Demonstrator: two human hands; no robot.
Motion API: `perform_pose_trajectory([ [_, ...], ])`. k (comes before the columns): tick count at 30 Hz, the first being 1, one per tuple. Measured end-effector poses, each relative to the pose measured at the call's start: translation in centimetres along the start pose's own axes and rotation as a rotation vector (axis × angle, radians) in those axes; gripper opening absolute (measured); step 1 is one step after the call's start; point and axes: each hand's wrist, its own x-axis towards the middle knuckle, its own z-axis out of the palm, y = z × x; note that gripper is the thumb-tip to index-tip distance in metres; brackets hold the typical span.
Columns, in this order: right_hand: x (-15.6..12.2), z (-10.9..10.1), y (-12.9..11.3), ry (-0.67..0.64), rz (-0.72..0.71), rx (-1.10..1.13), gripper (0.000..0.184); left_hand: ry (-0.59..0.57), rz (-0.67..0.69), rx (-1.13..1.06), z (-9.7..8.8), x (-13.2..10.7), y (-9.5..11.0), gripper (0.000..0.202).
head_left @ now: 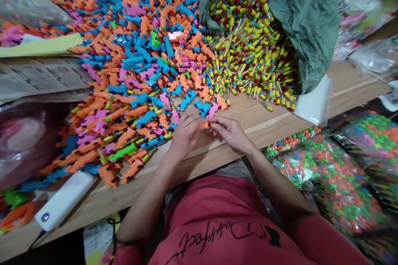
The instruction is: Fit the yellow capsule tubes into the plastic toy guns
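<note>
My left hand (pixel 185 134) is closed round a small orange plastic toy car (pixel 203 125), mostly hidden by the fingers. The fingertips of my right hand (pixel 230 132) pinch at the car's right end, where a small dark red bit shows; it looks like the end of a candy tube, but the fingers cover most of it. Both hands are over the near edge of the wooden table (pixel 248 112). Just beyond them spreads a big heap of orange, blue, pink and green toy cars (pixel 139 66). Small clear tubes with yellow labels and red ends (pixel 248 58) lie behind my right hand.
A green sack (pixel 311 29) spills the tubes. At the left are a cardboard box (pixel 43 76) and a white power bank (pixel 66 201) with a cable. Plastic bags of colourful toys (pixel 338 182) lie below the table at right. A white plastic piece (pixel 312 101) sits near the edge.
</note>
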Motion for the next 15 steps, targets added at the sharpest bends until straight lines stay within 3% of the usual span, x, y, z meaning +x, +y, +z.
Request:
perform_pose_trajectory([
  [5, 0.1, -0.6, -0.3, -0.044, -0.039, -0.166, 0.027, -0.069, 0.090, 0.041, -0.4, 0.0, 0.0, 0.035],
  [10, 0.1, -0.6, 0.0, -0.113, -0.012, -0.144, 0.029, -0.030, 0.219, 0.059, -0.5, -0.4, 0.9, 0.038],
  [13, 0.1, -0.1, -0.4, -0.154, 0.020, -0.118, 0.032, -0.022, 0.197, 0.046, -0.3, -0.8, 0.9, 0.039],
  [15, 0.4, -0.3, -0.9, -0.210, 0.031, -0.133, 0.033, -0.053, 0.149, 0.029, -1.1, -1.2, 0.3, 0.040],
])
